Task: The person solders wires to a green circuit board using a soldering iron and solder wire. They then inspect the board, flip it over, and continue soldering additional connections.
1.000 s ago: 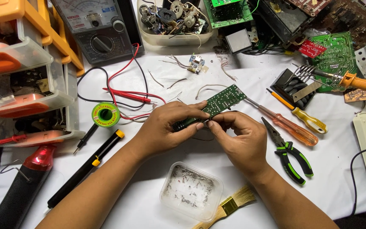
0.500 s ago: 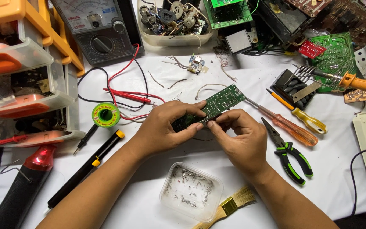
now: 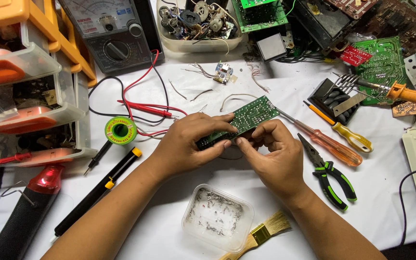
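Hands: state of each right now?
Left hand: closed on the green circuit board.
Right hand: fingers pinching the same board's near edge.

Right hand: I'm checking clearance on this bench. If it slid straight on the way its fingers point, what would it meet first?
Probably the left hand: the right hand points left along the green circuit board they share.

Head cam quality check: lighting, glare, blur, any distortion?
Head view: even, soft overhead light, only faint shadows under the left hand and right hand; the green circuit board they hold is sharp; slight glare on the clear plastic tub; no obvious motion blur; mild wide-angle stretch at the edges.
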